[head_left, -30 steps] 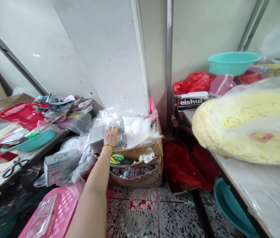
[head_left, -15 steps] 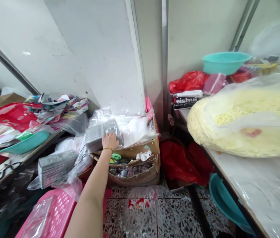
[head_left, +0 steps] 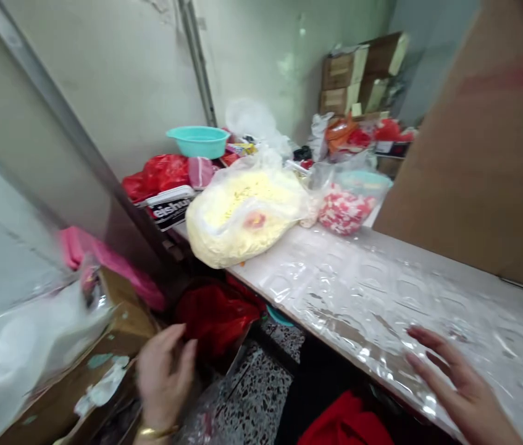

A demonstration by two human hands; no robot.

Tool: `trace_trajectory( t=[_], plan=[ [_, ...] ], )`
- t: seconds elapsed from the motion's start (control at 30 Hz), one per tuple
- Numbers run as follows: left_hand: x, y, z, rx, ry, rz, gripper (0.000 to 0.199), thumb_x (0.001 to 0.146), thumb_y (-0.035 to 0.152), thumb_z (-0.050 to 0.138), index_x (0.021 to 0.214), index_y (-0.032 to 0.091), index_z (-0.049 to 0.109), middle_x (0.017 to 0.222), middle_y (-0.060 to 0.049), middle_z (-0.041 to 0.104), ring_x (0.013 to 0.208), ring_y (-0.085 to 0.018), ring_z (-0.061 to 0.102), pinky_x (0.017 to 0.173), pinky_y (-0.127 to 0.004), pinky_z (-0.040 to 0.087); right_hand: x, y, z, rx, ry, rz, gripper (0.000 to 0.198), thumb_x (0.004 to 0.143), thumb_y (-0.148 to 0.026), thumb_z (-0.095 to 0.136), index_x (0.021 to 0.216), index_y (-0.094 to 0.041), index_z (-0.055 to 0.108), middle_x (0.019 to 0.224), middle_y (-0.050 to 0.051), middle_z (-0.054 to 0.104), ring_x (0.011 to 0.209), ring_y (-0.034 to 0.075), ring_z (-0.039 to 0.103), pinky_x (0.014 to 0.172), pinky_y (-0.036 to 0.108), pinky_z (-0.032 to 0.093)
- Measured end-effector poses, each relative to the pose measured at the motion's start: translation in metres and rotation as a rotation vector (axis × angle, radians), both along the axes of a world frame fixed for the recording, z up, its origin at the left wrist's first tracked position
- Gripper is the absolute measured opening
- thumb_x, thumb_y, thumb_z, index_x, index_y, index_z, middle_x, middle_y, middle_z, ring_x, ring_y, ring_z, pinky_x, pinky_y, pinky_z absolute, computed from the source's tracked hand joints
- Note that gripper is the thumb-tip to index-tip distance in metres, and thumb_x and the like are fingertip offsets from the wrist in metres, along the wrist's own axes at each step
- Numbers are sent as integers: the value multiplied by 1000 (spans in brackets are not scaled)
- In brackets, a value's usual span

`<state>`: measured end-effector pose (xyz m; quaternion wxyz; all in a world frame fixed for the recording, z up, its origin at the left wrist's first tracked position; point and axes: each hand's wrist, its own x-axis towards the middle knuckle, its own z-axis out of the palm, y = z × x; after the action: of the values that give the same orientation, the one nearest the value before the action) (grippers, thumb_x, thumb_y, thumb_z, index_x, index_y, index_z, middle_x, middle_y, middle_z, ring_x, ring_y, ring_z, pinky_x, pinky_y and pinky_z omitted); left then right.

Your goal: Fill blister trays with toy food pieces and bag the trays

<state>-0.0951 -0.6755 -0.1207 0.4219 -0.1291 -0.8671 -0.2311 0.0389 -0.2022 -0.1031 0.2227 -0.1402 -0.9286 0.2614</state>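
My left hand (head_left: pixel 166 374), with a gold bracelet at its wrist, is beside the cardboard box (head_left: pixel 125 309) at the lower left. It is slightly blurred, but its thumb and fingers are apart and nothing shows between them. At the lower right, my right hand (head_left: pixel 458 386) is open and holds nothing. Below its fingers lie clear plastic trays (head_left: pixel 372 278) with rounded hollows, spread over the white table. I cannot tell whether its fingertips touch them. Farther back on the table sits a large clear bag of pale yellow pieces (head_left: pixel 247 210).
A bag of pink and white pieces (head_left: pixel 344 210) stands near a tall cardboard sheet (head_left: pixel 474 154) on the right. At the back is a turquoise basin (head_left: pixel 200 142) by red bags (head_left: pixel 163 173). Dark red plastic (head_left: pixel 217 318) lies under the table's left edge.
My view has swung right to the table. My left hand has come away from the stack of grey plastic-wrapped packs it was touching. My right hand has come into view.
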Motion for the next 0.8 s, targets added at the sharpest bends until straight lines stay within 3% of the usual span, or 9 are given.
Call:
trace_trajectory(
  t=[0.1,0.2,0.3,0.43,0.63,0.8],
  plan=[
    [-19,107,-24,-166,-168,-328,55,79,39,62,129,24,48,128,-9,55,120,-28,50,103,-49,38,4,-7,-25,248,-114,140,66,79,-62,54,137,-32,41,142,6,45,132,33,37,103,55,38],
    [-47,161,-44,-212,-210,-273,68,76,50,63,135,22,43,144,-13,39,135,-33,31,111,-53,23,5,-18,-56,453,-144,168,81,74,-68,54,143,-31,33,151,7,29,139,39,17,105,66,24],
    [-75,180,-64,-150,-248,-148,70,78,52,60,136,19,43,148,-15,32,140,-34,21,111,-55,19,2,-24,-81,513,-133,113,82,76,-65,53,145,-28,29,153,9,23,140,39,11,106,65,20],
    [-87,201,-83,-142,-297,-169,61,79,51,59,131,21,49,146,-13,37,140,-33,21,111,-55,16,-12,-26,-96,509,-146,33,76,82,-56,50,146,-23,26,153,11,22,141,36,10,108,62,21],
    [-68,240,-87,-101,-320,-183,59,78,53,60,126,21,53,144,-14,40,139,-34,24,111,-58,8,-29,-20,-98,491,-185,-35,73,88,-49,44,149,-22,14,154,12,18,141,34,9,108,59,22],
    [-76,237,-83,-39,-316,-215,59,82,49,56,132,20,46,144,-15,38,138,-33,25,111,-59,8,-29,-17,-87,463,-189,-38,78,86,-54,43,149,-23,8,155,11,14,141,36,8,108,62,20]
  ],
)
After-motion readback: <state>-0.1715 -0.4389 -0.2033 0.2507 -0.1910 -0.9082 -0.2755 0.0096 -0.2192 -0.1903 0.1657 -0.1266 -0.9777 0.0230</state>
